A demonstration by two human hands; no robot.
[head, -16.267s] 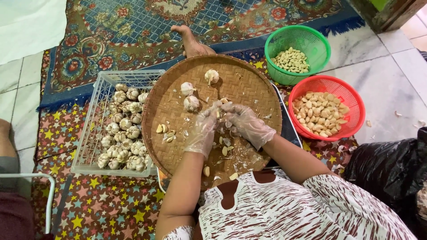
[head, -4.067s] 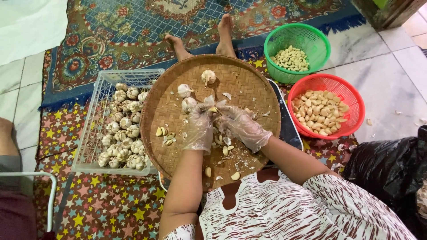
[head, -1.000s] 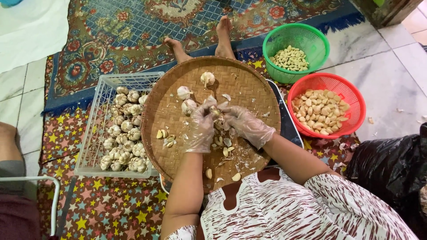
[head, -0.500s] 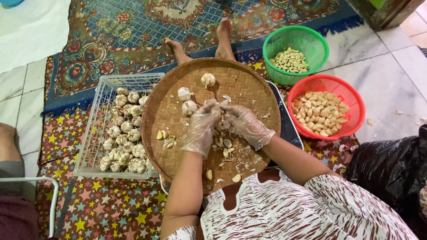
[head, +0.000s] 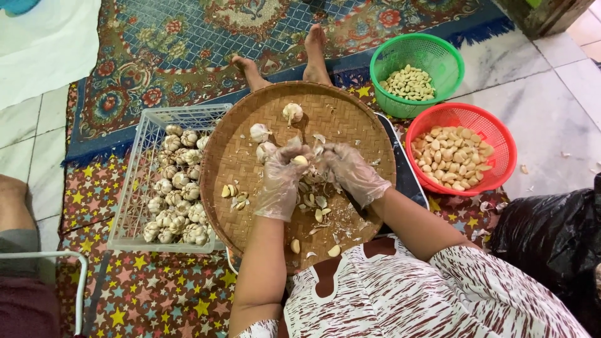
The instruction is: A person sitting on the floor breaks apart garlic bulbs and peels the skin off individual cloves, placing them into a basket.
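1. Hands first: both wear thin clear plastic gloves and meet over the middle of the round woven tray (head: 250,188) that rests on the person's lap.
2. Left hand (head: 280,181) is clenched around a garlic clove (head: 301,160), pinched at the fingertips, with the pale clove showing just above the glove.
3. Right hand (head: 352,173) curls in against it, fingers bent on the same clove or its skin; which one I cannot tell, since the glove hides the contact.
4. Handling call: a clove like this looks light, firm and smooth, probably slippery under plastic, with papery skin that tears; the blunt root end seems the safest place to grip.
5. Loose cloves (head: 315,206) and flakes of skin lie scattered on the tray just beneath the hands.
6. Whole garlic bulbs (head: 259,132) sit beyond the fingers, three of them, well apart from one another.
7. Out on the left, a white wire crate (head: 134,188) holds many more bulbs, touching the tray's edge.
8. Over on the right, a red basket (head: 501,147) carries peeled cloves.
9. Farther back, a green basket (head: 438,53) holds smaller peeled cloves.
10. Bare feet (head: 313,56) rest on the patterned rug (head: 188,44) at the far end.
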